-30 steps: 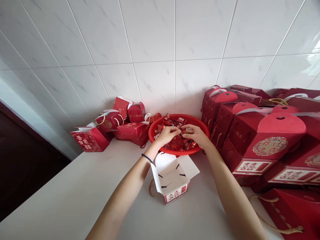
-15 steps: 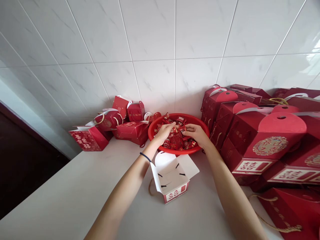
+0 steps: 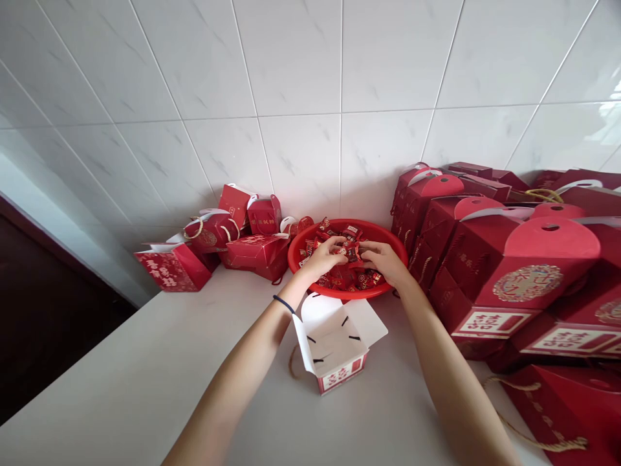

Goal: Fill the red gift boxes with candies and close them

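Observation:
A round red basin (image 3: 398, 246) holds a heap of small red wrapped candies (image 3: 342, 278). Both of my hands reach into it from the front. My left hand (image 3: 324, 259), with a dark band at its wrist, is over the left of the heap, its fingers curled round wrapped candy. Facing it from the right, my right hand (image 3: 381, 260) has its fingertips closed on a red wrapped candy near the basin's middle. Between my forearms stands an open gift box (image 3: 334, 353), white inside and red and white outside, its flaps spread and no candy visible in it.
Closed red gift boxes (image 3: 528, 278) are stacked high on the right, beside my right forearm. Smaller red boxes (image 3: 257, 255) and a red paper bag (image 3: 169, 266) stand at the back left. A tiled wall (image 3: 301, 155) rises behind the white table (image 3: 194, 362).
My left fingers have spread and curled more over the candies. My right fingers have shifted slightly among them. The open box stays in place.

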{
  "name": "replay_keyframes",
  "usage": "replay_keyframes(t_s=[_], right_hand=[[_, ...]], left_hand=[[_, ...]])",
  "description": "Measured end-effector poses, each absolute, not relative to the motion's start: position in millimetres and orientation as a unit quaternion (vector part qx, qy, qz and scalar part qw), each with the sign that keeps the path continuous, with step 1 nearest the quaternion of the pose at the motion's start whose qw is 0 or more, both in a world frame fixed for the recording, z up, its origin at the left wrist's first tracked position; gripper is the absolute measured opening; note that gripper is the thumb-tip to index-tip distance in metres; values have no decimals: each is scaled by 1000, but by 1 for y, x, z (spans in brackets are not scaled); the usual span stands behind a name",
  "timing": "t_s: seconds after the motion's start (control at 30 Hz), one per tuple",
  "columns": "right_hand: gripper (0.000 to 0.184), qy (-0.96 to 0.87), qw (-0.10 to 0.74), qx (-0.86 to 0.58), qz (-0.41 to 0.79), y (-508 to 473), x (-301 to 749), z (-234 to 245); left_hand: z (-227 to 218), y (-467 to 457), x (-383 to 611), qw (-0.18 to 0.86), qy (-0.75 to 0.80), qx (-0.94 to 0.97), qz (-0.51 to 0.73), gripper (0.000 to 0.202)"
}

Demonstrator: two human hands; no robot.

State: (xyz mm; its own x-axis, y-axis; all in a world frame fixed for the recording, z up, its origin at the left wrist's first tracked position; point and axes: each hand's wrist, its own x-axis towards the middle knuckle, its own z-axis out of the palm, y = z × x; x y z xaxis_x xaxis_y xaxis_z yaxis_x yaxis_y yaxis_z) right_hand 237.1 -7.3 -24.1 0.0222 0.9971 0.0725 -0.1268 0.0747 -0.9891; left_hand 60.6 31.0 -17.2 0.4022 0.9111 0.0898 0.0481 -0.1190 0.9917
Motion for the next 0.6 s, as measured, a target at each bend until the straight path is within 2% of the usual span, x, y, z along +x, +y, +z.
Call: replay_keyframes(t_s=[0.1,0.27,0.37,0.5,0.6], right_hand=[[31,-481,548,-448,517,-10,236,-21],[24,-485,556,-439,512,-13,236,-19],[28,-491,552,-440,510,-12,236,-21],[39,-495,548,-442,509,-10,237,-24],[44,-491,551,-445,507,-9,237,-24]], left_hand=[[-19,32,60,484,368,700,375,48],[-19,31,60,482,344,732,337,46],[-17,29,59,484,316,751,319,44],[-19,32,59,472,304,760,328,27],[-22,36,59,476,323,739,351,26]])
